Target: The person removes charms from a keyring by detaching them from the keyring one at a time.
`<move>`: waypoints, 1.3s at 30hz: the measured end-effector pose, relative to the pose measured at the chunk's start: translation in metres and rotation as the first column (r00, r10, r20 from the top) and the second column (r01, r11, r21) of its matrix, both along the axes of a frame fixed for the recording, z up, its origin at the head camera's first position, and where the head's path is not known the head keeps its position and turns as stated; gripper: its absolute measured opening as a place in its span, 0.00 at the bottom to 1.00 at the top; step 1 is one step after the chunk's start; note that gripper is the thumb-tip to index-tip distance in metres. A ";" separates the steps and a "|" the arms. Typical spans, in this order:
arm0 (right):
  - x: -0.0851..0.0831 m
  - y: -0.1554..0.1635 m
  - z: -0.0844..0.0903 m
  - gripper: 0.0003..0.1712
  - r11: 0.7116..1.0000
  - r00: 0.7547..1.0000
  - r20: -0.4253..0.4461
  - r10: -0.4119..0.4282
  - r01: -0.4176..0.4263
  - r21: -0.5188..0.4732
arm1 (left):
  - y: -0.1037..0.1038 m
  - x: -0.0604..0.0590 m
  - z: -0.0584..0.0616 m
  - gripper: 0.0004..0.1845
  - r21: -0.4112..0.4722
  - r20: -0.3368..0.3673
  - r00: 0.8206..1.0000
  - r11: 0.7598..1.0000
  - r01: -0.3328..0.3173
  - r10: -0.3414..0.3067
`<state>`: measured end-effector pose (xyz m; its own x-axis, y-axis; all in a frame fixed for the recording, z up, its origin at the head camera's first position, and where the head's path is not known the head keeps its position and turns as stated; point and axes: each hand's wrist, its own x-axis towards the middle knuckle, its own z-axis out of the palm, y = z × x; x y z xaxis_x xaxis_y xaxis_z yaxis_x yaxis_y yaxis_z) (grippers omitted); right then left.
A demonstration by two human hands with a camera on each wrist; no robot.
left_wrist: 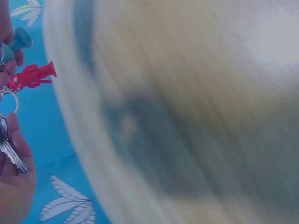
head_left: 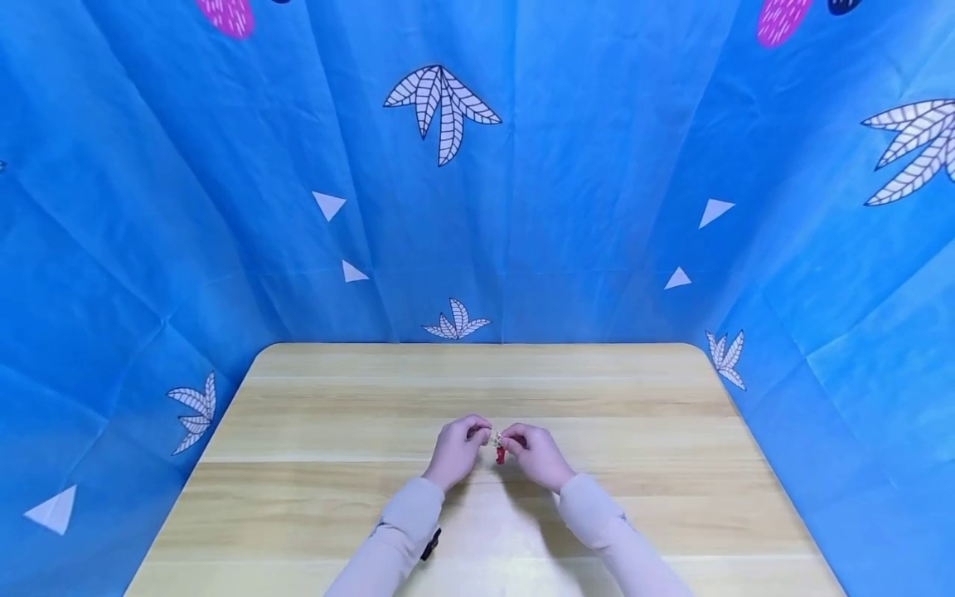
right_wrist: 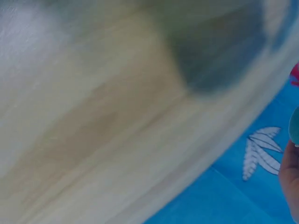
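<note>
Both hands meet over the middle of the table with a key ring (left_wrist: pixel 13 99) between them. My left hand (head_left: pixel 457 452) holds a silver key (left_wrist: pixel 14 156), its toothed blade lying across the fingers. My right hand (head_left: pixel 539 456) pinches a teal charm (left_wrist: pixel 21 39) with a flared end; a sliver of this charm (right_wrist: pixel 294 127) shows at the right wrist view's edge. A small red figure charm (head_left: pixel 501 455) hangs from the ring between the hands. Fingers and the frame edge hide part of the ring and the key's head.
The pale wooden table (head_left: pixel 477 381) has rounded far corners. Blue cloth (head_left: pixel 582 207) printed with white leaves and triangles surrounds it at the back and sides. A small black object (head_left: pixel 430 545) shows beside the left sleeve (head_left: pixel 395 539).
</note>
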<state>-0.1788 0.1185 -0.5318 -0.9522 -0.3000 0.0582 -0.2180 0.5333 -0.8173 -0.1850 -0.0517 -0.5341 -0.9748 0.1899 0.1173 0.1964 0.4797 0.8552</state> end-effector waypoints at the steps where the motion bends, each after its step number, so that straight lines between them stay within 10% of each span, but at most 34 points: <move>1: 0.003 0.001 0.004 0.07 0.999 1.000 0.016 -0.012 0.012 -0.033 | 0.000 0.002 0.003 0.09 0.008 0.002 1.000 1.000 0.003 -0.003; 9: 0.030 0.007 0.024 0.12 0.969 0.979 0.203 -0.029 0.077 -0.237 | -0.004 0.023 0.026 0.11 0.067 0.054 0.997 0.997 0.044 -0.047; 23: 0.048 0.010 0.037 0.10 0.997 1.000 -0.023 0.005 -0.007 -0.082 | -0.006 0.043 0.034 0.09 0.006 -0.062 0.990 0.992 0.125 -0.125; 29: 0.051 0.010 0.038 0.10 0.994 0.995 0.093 -0.016 0.026 -0.110 | -0.005 0.048 0.031 0.09 -0.014 -0.136 0.983 0.992 0.126 -0.127; 39: 0.055 0.008 0.038 0.07 0.981 0.979 0.200 -0.039 0.076 -0.180 | -0.006 0.053 0.022 0.06 -0.071 -0.416 0.897 0.989 0.128 -0.146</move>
